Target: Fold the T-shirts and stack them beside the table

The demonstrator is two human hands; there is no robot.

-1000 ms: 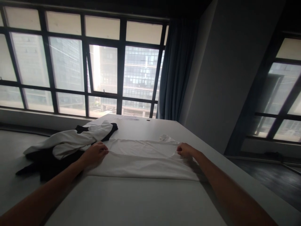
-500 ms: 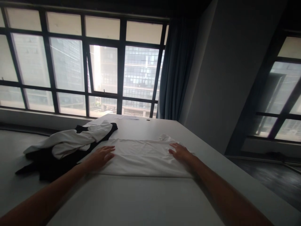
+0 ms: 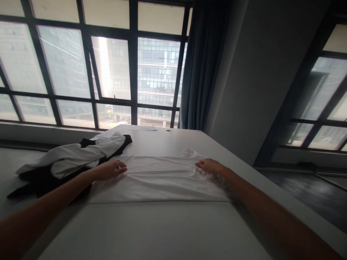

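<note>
Item: white garment, laid flat and folded into a wide band across the centre of the frame on the pale worktop. Near edge runs approx. parallel to a seam line in the worktop surface. A small bunched bit of fabric, poss. collar or sleeve end, stands up at the far right corner.

Left hand: centre-left of frame, palm down on the garment's left end, fingers loosely extended and close together, tips touching the cloth. Not pinching anything visible.

Right hand: centre-right of frame, palm down on the garment's right end, fingers roughly flat and pointing toward frame centre. Whether the tips nip a fold cannot be told; fabric beneath shows small creases.

Handling (judgement): thin knit cloth, light, fully limp, no stiffness. Will drape and sag if lifted by one point, and will slide easily over the smooth worktop. Not fragile. Creases readily, so best kept flat under the palms. Best hold: both ends or two corners at once, thumb under and fingers on top, with even tension between the hands.

Adjacent: heap of clothes, white over black, unfolded, at left of frame, just beside the left hand and touching or overlapping the garment's far left corner. Sheets of paper lie at the worktop's far end, upper centre.

Containers: none in view; no box, basket or bag on the worktop.

Background: large window upper left, dark curtain upper centre.
</note>
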